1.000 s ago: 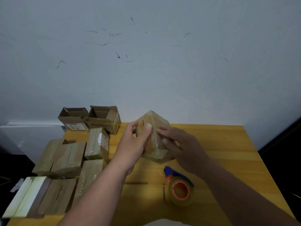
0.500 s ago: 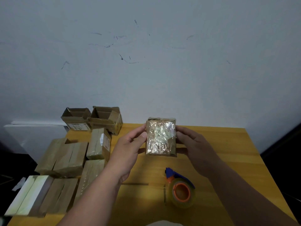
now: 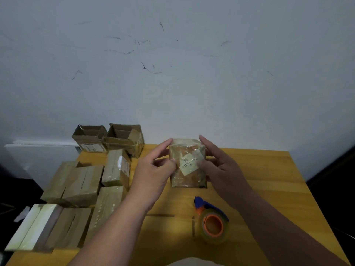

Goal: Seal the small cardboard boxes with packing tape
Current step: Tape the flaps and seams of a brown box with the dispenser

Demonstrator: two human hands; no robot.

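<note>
A small cardboard box point(image 3: 187, 177) wrapped in shiny clear tape, with a pale paper label on its near face, is held above the middle of the wooden table point(image 3: 269, 169). My left hand point(image 3: 153, 169) grips its left side, thumb on the near face and fingers behind. On its right side my right hand point(image 3: 221, 169) holds it the same way. A roll of clear packing tape point(image 3: 213, 226) on an orange core, in a blue dispenser, lies on the table just below the box.
Several taped boxes point(image 3: 80, 185) lie packed together on the table's left part. Two open, untaped cardboard boxes point(image 3: 115, 139) stand at the back left against the grey wall. Dark tape marks show on the wood near the roll.
Both hands have turned the box: a corner pointed up, then a flat shiny face showed, and now the labelled face is toward me. The tape roll has not moved.
</note>
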